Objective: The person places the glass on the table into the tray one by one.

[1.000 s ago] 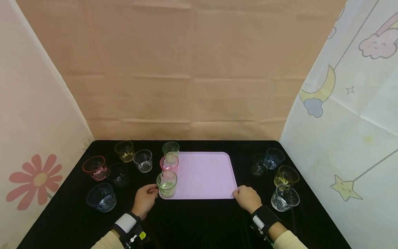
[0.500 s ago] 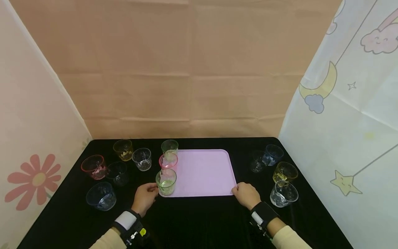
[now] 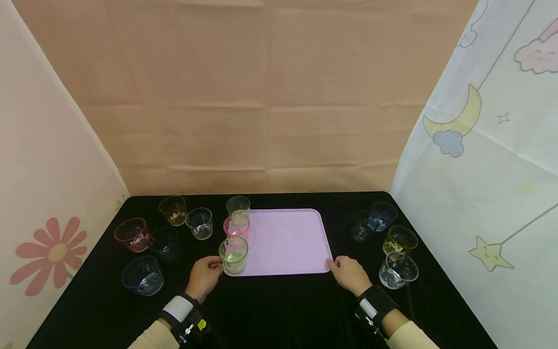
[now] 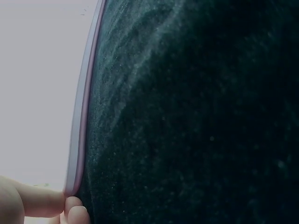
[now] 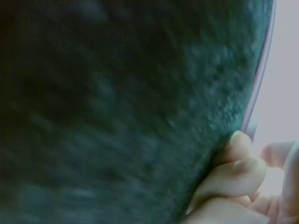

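A pink rectangular tray [image 3: 285, 242] lies on the black table. My left hand [image 3: 204, 277] pinches its near left corner, the thumb above and the fingers [image 4: 74, 212] curled beneath. At the near right corner is my right hand [image 3: 350, 275], its curled fingers [image 5: 240, 172] at the rim and the thumb over the tray's side. Along the tray's left side stand three glasses in a row: a pale green glass [image 3: 233, 261] nearest, a pink glass [image 3: 236, 227] in the middle and another green glass [image 3: 238, 206] at the back.
Left of the tray stand a red glass [image 3: 132, 236], a yellow glass [image 3: 174, 212], a clear glass [image 3: 200, 225], a dark glass [image 3: 166, 245] and a blue glass [image 3: 144, 277]. Several more, including a yellow glass [image 3: 399, 241] and a clear glass [image 3: 398, 271], stand to the right.
My right hand has shifted slightly to the right at the tray's corner. The left hand, the tray and the glasses keep their places; the head view has tilted a little.
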